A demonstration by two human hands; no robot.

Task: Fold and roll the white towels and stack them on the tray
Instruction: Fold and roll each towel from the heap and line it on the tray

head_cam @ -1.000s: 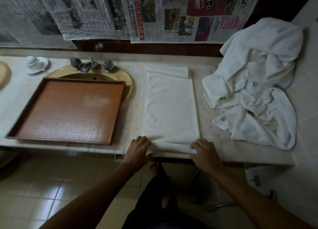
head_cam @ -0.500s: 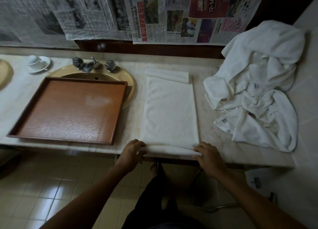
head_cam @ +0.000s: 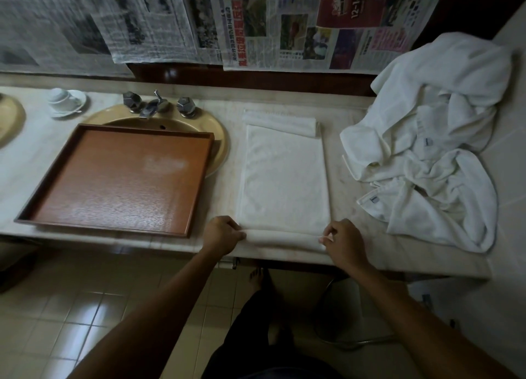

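Note:
A folded white towel (head_cam: 284, 176) lies flat on the marble counter (head_cam: 427, 253), its long side running away from me. Its near end is curled into a thin roll at the counter's front edge. My left hand (head_cam: 223, 233) grips the roll's left end and my right hand (head_cam: 343, 240) pinches its right end. A small rolled towel (head_cam: 281, 121) lies across the far end. The brown wooden tray (head_cam: 119, 176) sits to the left, partly over the sink, with nothing on it. A heap of loose white towels (head_cam: 435, 151) lies to the right.
A yellow sink (head_cam: 222, 139) with a metal tap (head_cam: 155, 106) sits behind the tray. A white cup on a saucer (head_cam: 67, 101) stands at the far left. Newspaper sheets (head_cam: 256, 22) cover the wall. Tiled floor lies below the counter edge.
Both hands have curled the towel's near edge over and started a roll at the counter's front edge. The camera view has shifted slightly.

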